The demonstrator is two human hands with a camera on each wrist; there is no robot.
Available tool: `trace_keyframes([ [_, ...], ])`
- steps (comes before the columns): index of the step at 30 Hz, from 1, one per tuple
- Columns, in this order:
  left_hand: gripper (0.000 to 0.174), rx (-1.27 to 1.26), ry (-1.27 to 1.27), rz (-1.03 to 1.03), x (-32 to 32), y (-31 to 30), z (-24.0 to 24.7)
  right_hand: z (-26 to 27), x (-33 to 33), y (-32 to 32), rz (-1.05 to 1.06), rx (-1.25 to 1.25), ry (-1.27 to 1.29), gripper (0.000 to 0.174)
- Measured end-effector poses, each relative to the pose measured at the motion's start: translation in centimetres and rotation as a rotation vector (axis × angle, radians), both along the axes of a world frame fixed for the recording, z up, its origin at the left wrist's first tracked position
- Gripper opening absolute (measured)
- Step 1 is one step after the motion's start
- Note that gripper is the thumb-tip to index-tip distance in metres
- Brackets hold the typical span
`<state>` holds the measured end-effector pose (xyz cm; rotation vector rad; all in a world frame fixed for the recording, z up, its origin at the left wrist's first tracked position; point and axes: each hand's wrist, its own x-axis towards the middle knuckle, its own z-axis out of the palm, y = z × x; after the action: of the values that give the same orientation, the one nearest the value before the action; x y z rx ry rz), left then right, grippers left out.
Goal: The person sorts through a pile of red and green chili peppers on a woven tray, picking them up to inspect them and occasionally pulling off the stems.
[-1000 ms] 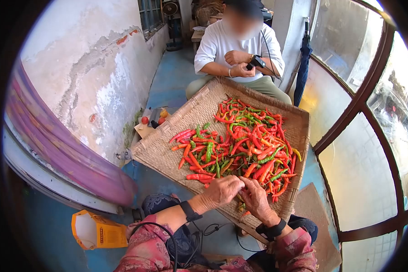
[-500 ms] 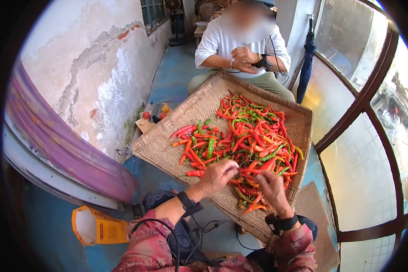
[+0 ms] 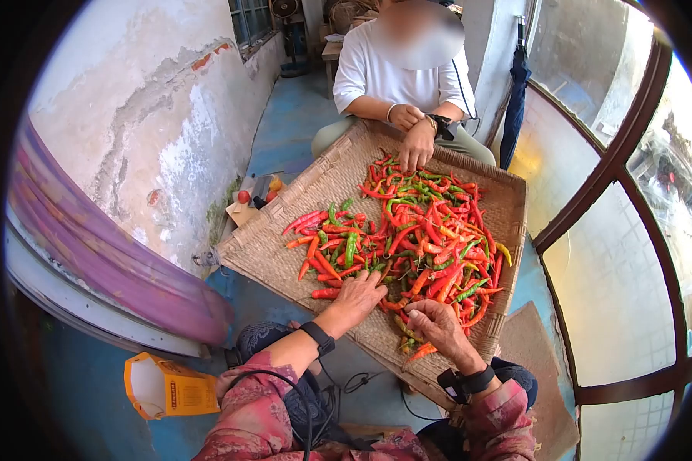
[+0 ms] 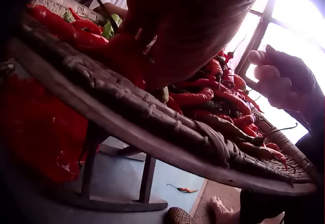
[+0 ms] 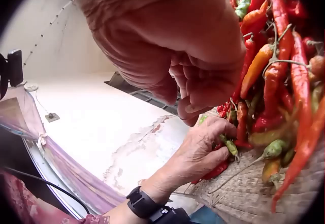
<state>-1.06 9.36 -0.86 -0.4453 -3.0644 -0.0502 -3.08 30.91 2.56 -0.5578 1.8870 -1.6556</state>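
A broad heap of red and green chili peppers [image 3: 430,230] fills much of a woven tray [image 3: 265,250]. My left hand [image 3: 354,298] is down at the near left part of the heap, fingertips among the peppers. In the right wrist view, a green chili pepper [image 5: 231,147] shows between that hand's thumb and fingers; I cannot tell whether they grip it. My right hand [image 3: 438,326] hovers over the near side of the tray, fingers curled in against the thumb. From the left wrist view, nothing shows in this right hand [image 4: 284,79].
Across the tray sits a person in a white shirt [image 3: 407,77], one hand [image 3: 417,144] at the far peppers. An orange box [image 3: 173,386] stands on the floor at left, below a purple curtain [image 3: 108,230]. Framed windows line the right, with a folded umbrella [image 3: 515,107] beside them.
My hands held a red chili pepper between them half a second ago and have since parted. The left went down into the heap, the right drew back nearer me. The other person reached into the tray.
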Motion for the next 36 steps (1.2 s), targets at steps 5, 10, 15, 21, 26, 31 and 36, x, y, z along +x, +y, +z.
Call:
trace_keyframes([
  [5, 0.018, 0.153, 0.182, 0.036, -0.5, -0.5, -0.3, 0.1, 0.2, -0.2, 0.043, 0.089, 0.121, 0.026],
  [10, 0.024, 0.461, 0.393, 0.118, -0.6, -1.2, 2.8, -0.8, 0.1, -0.1, 0.037, 0.123, 0.176, 0.025],
  [15, 0.025, 0.569, 0.530, 0.130, -1.0, -2.1, 4.0, 0.1, 0.5, -0.7, 0.048, 0.169, 0.210, 0.024],
  [21, 0.018, 0.770, 0.671, 0.146, -0.8, -2.3, 4.9, -0.1, 0.5, -0.9, 0.040, 0.192, 0.243, 0.024],
  [26, 0.014, 0.912, 0.651, 0.110, -0.2, -1.4, 4.9, -1.2, 0.3, -0.9, 0.002, 0.153, 0.344, 0.023],
  [31, 0.006, 1.214, 0.522, 0.190, -0.2, -0.5, 2.8, -2.4, -0.2, -1.5, -0.079, 0.003, 0.423, 0.028],
  [36, 0.006, 1.438, 0.215, 0.204, -0.6, 0.5, 2.8, -2.0, -0.3, -2.1, -0.150, -0.004, 0.482, 0.035],
])
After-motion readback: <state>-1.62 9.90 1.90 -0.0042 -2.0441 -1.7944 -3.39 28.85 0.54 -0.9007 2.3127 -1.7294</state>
